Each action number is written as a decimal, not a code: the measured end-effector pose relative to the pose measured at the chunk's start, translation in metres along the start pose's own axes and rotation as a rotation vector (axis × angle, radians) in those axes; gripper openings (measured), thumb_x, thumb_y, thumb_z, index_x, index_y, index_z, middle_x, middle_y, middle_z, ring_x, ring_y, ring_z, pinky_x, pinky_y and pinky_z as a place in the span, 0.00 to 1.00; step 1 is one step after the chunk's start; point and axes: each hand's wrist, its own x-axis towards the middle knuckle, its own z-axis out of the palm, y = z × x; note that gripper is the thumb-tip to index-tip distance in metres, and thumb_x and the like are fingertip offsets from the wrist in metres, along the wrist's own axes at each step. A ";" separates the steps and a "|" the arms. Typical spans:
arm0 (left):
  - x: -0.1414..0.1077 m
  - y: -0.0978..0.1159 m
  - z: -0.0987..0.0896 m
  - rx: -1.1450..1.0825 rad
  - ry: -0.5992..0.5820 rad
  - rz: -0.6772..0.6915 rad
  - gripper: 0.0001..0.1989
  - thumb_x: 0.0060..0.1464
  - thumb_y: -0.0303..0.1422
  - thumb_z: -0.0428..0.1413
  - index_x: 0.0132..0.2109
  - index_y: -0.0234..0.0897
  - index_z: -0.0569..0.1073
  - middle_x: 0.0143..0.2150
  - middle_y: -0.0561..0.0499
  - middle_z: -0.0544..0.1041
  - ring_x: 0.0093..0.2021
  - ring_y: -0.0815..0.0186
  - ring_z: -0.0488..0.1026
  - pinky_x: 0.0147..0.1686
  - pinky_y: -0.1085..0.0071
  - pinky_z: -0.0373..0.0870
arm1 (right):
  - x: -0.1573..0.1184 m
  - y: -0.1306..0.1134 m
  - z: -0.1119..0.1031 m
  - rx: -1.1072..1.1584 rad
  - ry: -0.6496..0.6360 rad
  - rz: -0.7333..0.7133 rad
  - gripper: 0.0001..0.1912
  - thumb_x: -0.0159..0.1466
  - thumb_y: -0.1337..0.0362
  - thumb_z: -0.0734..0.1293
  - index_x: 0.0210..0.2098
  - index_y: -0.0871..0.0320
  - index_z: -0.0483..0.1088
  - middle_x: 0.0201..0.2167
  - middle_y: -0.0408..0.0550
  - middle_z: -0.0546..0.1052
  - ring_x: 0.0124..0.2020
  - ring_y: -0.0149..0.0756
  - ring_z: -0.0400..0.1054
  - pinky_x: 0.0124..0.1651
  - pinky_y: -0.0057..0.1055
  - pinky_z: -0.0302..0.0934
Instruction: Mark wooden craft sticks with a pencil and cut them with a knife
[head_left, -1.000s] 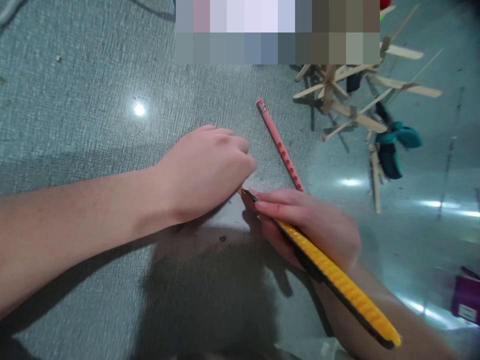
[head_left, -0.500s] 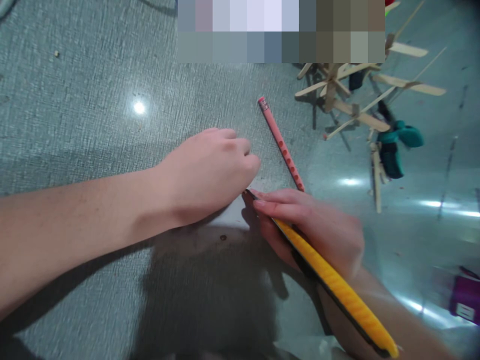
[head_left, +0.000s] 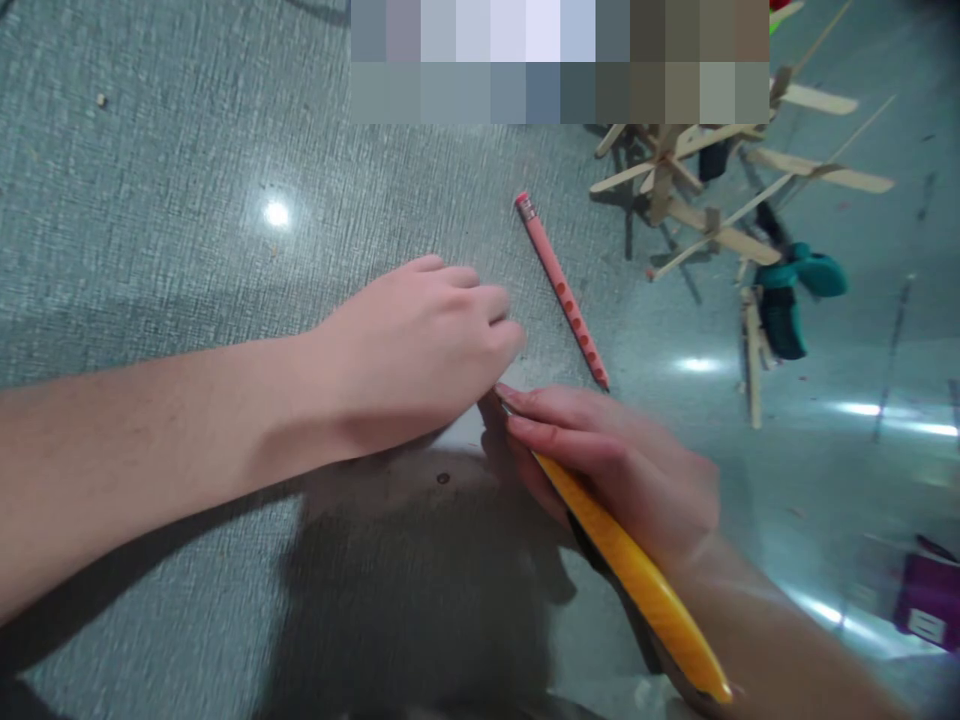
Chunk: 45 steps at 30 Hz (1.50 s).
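My left hand [head_left: 427,350] rests on the grey textured table, its fingers curled under; whatever they hold is hidden. Just to its right, my right hand [head_left: 615,450] is closed round a long tool with a yellow handle [head_left: 637,580] and a dark underside. The handle slants down to the lower right. The tool's narrow front end meets the underside of my left hand, where the contact is hidden. Beyond my right hand lies a pink pencil [head_left: 559,280] with its eraser end pointing away.
Wooden stick constructions [head_left: 660,165] stand at the upper right. Beside them lies a teal and black tool [head_left: 784,300], with a loose wooden stick [head_left: 752,360] near it. A purple object [head_left: 930,600] is at the right edge. A small dark spot [head_left: 443,479] marks the table [head_left: 150,250].
The rear end of the yellow handle has swung left, and my right hand has shifted slightly down and left. My left hand has hardly moved.
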 end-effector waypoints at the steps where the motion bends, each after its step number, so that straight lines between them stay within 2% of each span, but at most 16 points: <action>1: 0.000 0.001 0.000 0.008 -0.013 0.001 0.12 0.69 0.28 0.49 0.39 0.36 0.76 0.39 0.47 0.79 0.44 0.57 0.76 0.44 0.61 0.67 | 0.000 0.000 0.000 -0.016 -0.012 -0.016 0.22 0.67 0.73 0.73 0.56 0.46 0.74 0.45 0.41 0.84 0.45 0.42 0.81 0.45 0.36 0.76; 6: 0.001 0.004 -0.003 0.063 -0.015 0.015 0.12 0.68 0.29 0.50 0.37 0.35 0.76 0.38 0.46 0.79 0.42 0.58 0.76 0.42 0.63 0.68 | 0.003 -0.005 -0.002 -0.034 -0.052 -0.029 0.17 0.67 0.74 0.71 0.52 0.49 0.74 0.44 0.44 0.84 0.45 0.43 0.81 0.45 0.36 0.75; 12: 0.006 0.004 -0.005 0.096 -0.083 0.016 0.12 0.65 0.25 0.50 0.38 0.35 0.78 0.39 0.46 0.80 0.42 0.57 0.78 0.43 0.63 0.69 | 0.008 -0.004 -0.003 -0.046 -0.054 -0.013 0.11 0.69 0.71 0.70 0.47 0.48 0.74 0.44 0.43 0.84 0.41 0.40 0.81 0.37 0.33 0.74; 15: 0.008 0.004 -0.005 0.119 -0.081 0.044 0.12 0.65 0.24 0.50 0.37 0.35 0.79 0.38 0.47 0.80 0.41 0.58 0.78 0.43 0.64 0.69 | 0.007 -0.005 -0.004 -0.054 -0.052 -0.006 0.10 0.69 0.70 0.71 0.47 0.48 0.74 0.46 0.43 0.84 0.42 0.41 0.81 0.40 0.33 0.74; 21: 0.006 0.004 -0.006 0.084 -0.081 0.036 0.13 0.65 0.23 0.49 0.38 0.35 0.78 0.40 0.47 0.80 0.42 0.57 0.77 0.45 0.63 0.70 | 0.007 -0.011 -0.003 -0.077 -0.040 0.009 0.13 0.68 0.74 0.71 0.47 0.49 0.75 0.45 0.44 0.84 0.42 0.40 0.81 0.44 0.34 0.75; 27: 0.005 0.006 -0.008 0.020 -0.104 -0.033 0.12 0.63 0.24 0.51 0.38 0.37 0.79 0.40 0.47 0.80 0.42 0.57 0.77 0.43 0.63 0.70 | 0.010 -0.009 -0.004 -0.092 -0.103 -0.086 0.14 0.69 0.71 0.69 0.50 0.45 0.74 0.41 0.44 0.84 0.38 0.41 0.80 0.39 0.36 0.75; 30: 0.004 0.006 -0.009 -0.002 -0.112 -0.044 0.12 0.64 0.24 0.51 0.40 0.38 0.80 0.43 0.48 0.81 0.44 0.58 0.77 0.45 0.63 0.69 | 0.011 -0.009 -0.004 -0.115 -0.096 -0.075 0.14 0.69 0.71 0.69 0.50 0.46 0.74 0.38 0.45 0.83 0.39 0.42 0.80 0.38 0.36 0.74; 34: 0.004 0.006 -0.009 0.010 -0.124 -0.046 0.12 0.65 0.23 0.51 0.42 0.37 0.80 0.44 0.48 0.82 0.44 0.58 0.77 0.47 0.64 0.69 | 0.011 -0.009 -0.004 -0.097 -0.103 -0.169 0.12 0.72 0.69 0.64 0.52 0.50 0.73 0.36 0.46 0.81 0.35 0.40 0.77 0.36 0.35 0.71; 37: 0.004 0.005 -0.009 0.022 -0.116 -0.047 0.12 0.64 0.24 0.53 0.41 0.37 0.81 0.42 0.49 0.82 0.43 0.59 0.77 0.45 0.65 0.68 | 0.011 -0.009 -0.005 -0.112 -0.146 -0.113 0.11 0.73 0.69 0.63 0.51 0.53 0.73 0.38 0.48 0.81 0.36 0.41 0.77 0.38 0.36 0.71; 42: 0.003 0.003 -0.007 0.009 -0.090 -0.043 0.09 0.64 0.24 0.55 0.40 0.37 0.80 0.40 0.50 0.82 0.41 0.60 0.76 0.43 0.65 0.68 | 0.012 -0.010 -0.005 -0.011 -0.123 -0.094 0.11 0.73 0.66 0.61 0.49 0.50 0.74 0.35 0.47 0.81 0.33 0.42 0.77 0.34 0.37 0.69; 45: 0.003 0.002 -0.006 -0.005 -0.083 -0.040 0.10 0.63 0.24 0.55 0.39 0.37 0.80 0.40 0.49 0.82 0.41 0.60 0.76 0.43 0.65 0.68 | 0.017 -0.012 -0.006 0.034 -0.165 0.036 0.09 0.73 0.65 0.61 0.45 0.50 0.73 0.34 0.46 0.82 0.32 0.42 0.77 0.32 0.36 0.70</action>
